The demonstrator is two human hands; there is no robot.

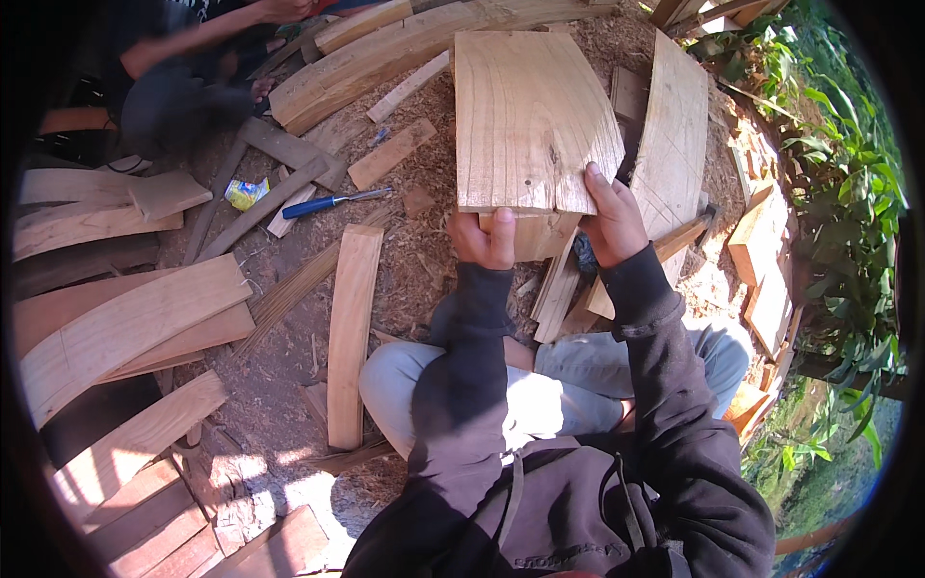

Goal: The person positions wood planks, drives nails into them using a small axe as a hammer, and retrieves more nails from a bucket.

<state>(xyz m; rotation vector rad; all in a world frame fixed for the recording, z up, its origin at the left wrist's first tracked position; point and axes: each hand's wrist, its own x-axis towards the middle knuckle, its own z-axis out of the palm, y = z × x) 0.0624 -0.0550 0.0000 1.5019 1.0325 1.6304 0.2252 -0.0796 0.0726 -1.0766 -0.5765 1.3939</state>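
Both my hands hold a broad wooden board [530,111] up in front of my crossed legs. Its near edge is rough, with a crack and a small dark knot close by. My left hand [485,239] grips the near edge at its left part, thumb on top. At the right corner, my right hand [614,217] is closed on the same board, its thumb pressed on the upper face. The fingers under the board are partly hidden. Another wooden piece [541,236] shows just beneath the board's near edge.
A blue-handled chisel [332,201] lies on the sawdust-covered ground, near a small yellow-and-blue packet [247,194]. Curved planks [135,328] are piled at left; a narrow plank [353,337] lies by my left knee. A marked board [672,135] leans at right. Another person's arm [193,43] is at upper left.
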